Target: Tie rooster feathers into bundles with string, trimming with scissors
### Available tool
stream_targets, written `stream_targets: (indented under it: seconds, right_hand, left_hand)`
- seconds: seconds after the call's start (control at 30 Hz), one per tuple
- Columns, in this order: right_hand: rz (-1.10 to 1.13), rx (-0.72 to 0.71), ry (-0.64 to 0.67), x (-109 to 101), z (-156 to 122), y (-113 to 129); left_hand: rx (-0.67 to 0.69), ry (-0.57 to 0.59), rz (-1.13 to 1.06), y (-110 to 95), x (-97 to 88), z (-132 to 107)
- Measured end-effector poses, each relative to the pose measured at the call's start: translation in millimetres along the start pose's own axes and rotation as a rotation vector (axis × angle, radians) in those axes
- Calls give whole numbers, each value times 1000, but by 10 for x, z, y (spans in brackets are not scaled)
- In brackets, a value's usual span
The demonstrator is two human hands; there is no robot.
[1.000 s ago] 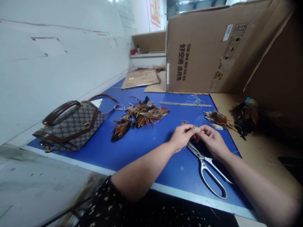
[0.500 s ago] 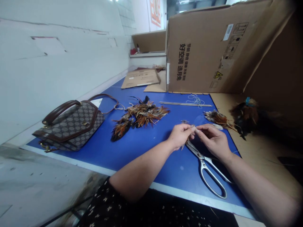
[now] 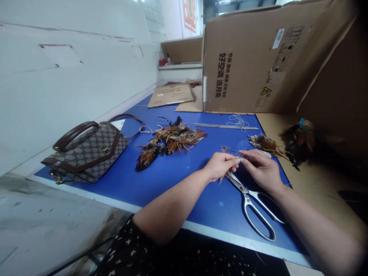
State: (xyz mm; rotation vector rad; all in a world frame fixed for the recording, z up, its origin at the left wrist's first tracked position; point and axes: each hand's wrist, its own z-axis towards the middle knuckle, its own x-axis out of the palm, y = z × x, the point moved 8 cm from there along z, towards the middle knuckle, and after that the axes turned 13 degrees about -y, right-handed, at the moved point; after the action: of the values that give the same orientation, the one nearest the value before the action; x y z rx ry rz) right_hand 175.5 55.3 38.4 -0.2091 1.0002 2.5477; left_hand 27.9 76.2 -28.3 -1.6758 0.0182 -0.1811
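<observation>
Fine work on a small pale piece

The step in hand looks like delicate fingertip handling: the small pale piece sits between the two hands, just above the tips of the scissors. The next move, as far as I can judge, calls for a steady grip on the left and a light, exact touch on the right – the piece is tiny, and a loose hold could let it slip.

The left hand has its thumb and forefinger pressed together on the piece, with the other fingers curled beneath. A few brownish feathers poke out below this hand; whether they are joined to the piece I cannot tell. The right hand faces it with thumb and forefinger slightly parted, their tips right by the piece. Contact there is too small to make out, and so is anything as fine as a thread between them.

The scissors lie on the blue tabletop, blades towards the left hand, handles partly under the right forearm; neither hand grips them. A loose feather pile lies to the left of the hands, well apart from them, and a smaller feather bundle rests just beyond the right hand. Farther back – near the big carton – are thin sticks and a tangle of pale thread.
</observation>
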Motion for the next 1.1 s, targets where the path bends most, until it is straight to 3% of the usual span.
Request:
stream_targets:
  seconds: [0.13, 0.37, 0.77, 1.0, 1.1]
  right_hand:
    - [42, -43, 25, 30, -14, 37]
    - [30, 15, 67, 73, -31, -31]
    - [-21, -82, 171, 53, 42, 138]
    - [-81, -79, 106, 46, 17, 119]
    - [-83, -75, 20, -1, 6, 134]
  left_hand:
    - [-9, 0, -14, -9, 7, -6]
    - [5, -21, 9, -9, -8, 2]
    - [-39, 97, 2, -49, 37, -55]
    - [108, 29, 188, -142, 18, -62]
    - [153, 40, 197, -194, 35, -70]
